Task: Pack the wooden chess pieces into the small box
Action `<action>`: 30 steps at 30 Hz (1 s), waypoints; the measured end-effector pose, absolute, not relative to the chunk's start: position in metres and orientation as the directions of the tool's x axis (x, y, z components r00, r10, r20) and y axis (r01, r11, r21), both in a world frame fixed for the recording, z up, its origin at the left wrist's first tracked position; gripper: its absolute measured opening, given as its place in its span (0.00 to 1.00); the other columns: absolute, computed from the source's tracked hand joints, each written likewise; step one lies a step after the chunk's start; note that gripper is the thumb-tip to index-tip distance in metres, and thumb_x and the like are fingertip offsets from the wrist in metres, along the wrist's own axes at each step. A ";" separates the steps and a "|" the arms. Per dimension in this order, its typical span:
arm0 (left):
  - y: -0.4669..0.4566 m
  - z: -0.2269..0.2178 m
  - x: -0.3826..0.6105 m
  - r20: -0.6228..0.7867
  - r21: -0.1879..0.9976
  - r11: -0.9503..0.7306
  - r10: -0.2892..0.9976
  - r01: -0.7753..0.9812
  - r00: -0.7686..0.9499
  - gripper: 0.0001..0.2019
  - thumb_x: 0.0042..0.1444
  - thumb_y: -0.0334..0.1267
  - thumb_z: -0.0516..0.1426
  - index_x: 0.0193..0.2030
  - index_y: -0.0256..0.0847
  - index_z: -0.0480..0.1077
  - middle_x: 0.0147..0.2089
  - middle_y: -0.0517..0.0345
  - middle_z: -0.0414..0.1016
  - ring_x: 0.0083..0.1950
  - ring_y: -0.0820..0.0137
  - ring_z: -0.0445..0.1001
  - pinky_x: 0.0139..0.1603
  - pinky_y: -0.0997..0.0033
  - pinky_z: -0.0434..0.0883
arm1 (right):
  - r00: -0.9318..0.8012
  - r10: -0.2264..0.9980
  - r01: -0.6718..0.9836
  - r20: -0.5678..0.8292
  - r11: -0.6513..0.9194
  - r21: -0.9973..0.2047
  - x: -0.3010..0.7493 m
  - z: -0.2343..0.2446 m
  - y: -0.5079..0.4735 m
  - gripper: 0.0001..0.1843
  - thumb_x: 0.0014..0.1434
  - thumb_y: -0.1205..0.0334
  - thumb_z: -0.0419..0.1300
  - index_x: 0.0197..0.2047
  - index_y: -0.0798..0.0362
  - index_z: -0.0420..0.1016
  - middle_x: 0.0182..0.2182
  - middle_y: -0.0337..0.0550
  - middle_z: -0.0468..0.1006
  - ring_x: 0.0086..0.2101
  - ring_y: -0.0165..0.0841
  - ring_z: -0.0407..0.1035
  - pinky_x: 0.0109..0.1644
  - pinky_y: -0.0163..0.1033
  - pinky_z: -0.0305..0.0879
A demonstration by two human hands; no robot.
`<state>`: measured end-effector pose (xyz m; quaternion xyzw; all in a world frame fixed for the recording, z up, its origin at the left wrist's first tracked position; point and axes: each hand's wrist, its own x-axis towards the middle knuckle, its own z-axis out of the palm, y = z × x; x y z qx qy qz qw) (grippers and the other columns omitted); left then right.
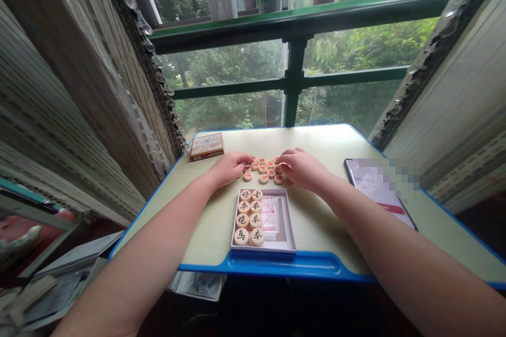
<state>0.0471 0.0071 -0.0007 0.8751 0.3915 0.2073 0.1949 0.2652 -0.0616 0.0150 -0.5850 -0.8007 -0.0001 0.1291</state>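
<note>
Several round wooden Chinese chess pieces with red characters (264, 169) lie in a loose heap on the pale table (328, 221). My left hand (230, 167) rests at the heap's left side with its fingers curled onto the pieces. My right hand (302, 167) cups the heap's right side, fingers bent over the pieces. In front of the heap sits a shallow open box (285, 224) holding several pieces with black characters (250, 216) in two columns on its left, with a folded paper board beside them.
The box lid (206, 146) lies at the table's far left corner. A phone (377, 189) lies face up at the right. A blue rim (284, 266) edges the table's front. Window bars stand behind, blinds on both sides, papers on the floor at left.
</note>
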 end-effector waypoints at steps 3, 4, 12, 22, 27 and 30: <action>0.007 -0.002 0.048 0.197 0.500 -0.620 0.762 0.605 0.617 0.18 0.50 0.27 0.48 0.43 0.38 0.75 0.49 0.55 0.77 0.50 0.69 0.73 0.56 0.69 0.67 | -0.323 0.910 0.917 0.260 0.368 -0.151 0.264 0.010 -0.060 0.16 0.61 0.62 0.51 0.47 0.53 0.76 0.48 0.46 0.76 0.44 0.38 0.66 0.51 0.41 0.59; 0.008 -0.003 0.047 0.193 0.498 -0.621 0.759 0.605 0.621 0.18 0.50 0.27 0.48 0.43 0.38 0.75 0.48 0.55 0.77 0.50 0.68 0.73 0.55 0.68 0.67 | -0.340 0.898 0.908 0.279 0.391 -0.150 0.264 0.008 -0.059 0.17 0.62 0.60 0.51 0.48 0.54 0.75 0.48 0.47 0.75 0.45 0.38 0.65 0.52 0.41 0.58; 0.015 -0.011 0.045 0.190 0.500 -0.613 0.767 0.612 0.613 0.17 0.48 0.26 0.48 0.38 0.41 0.76 0.46 0.59 0.78 0.48 0.69 0.74 0.53 0.70 0.68 | -0.421 0.869 0.871 0.261 0.467 -0.149 0.258 -0.002 -0.055 0.18 0.62 0.54 0.51 0.46 0.54 0.76 0.47 0.46 0.76 0.48 0.38 0.65 0.55 0.42 0.56; 0.011 -0.004 0.050 0.389 0.431 -0.665 0.747 0.610 0.540 0.14 0.43 0.27 0.52 0.34 0.40 0.77 0.45 0.55 0.76 0.49 0.65 0.70 0.53 0.65 0.67 | -0.310 0.917 0.935 0.250 0.342 -0.093 0.252 0.009 -0.064 0.16 0.56 0.50 0.56 0.35 0.54 0.78 0.36 0.49 0.76 0.39 0.39 0.64 0.44 0.40 0.59; 0.014 -0.002 0.044 0.417 0.408 -0.670 0.741 0.620 0.526 0.15 0.42 0.27 0.50 0.31 0.40 0.77 0.40 0.56 0.76 0.44 0.67 0.70 0.51 0.65 0.67 | -0.266 0.932 0.955 0.245 0.290 -0.068 0.251 0.006 -0.063 0.18 0.57 0.49 0.54 0.37 0.55 0.77 0.36 0.50 0.76 0.38 0.38 0.64 0.44 0.40 0.58; 0.010 0.000 0.046 0.393 0.435 -0.668 0.744 0.604 0.541 0.13 0.43 0.29 0.51 0.31 0.38 0.77 0.37 0.54 0.76 0.41 0.67 0.70 0.46 0.68 0.67 | -0.255 0.936 0.955 0.242 0.283 -0.090 0.253 0.003 -0.061 0.18 0.56 0.49 0.55 0.36 0.55 0.76 0.36 0.50 0.75 0.37 0.37 0.65 0.45 0.40 0.58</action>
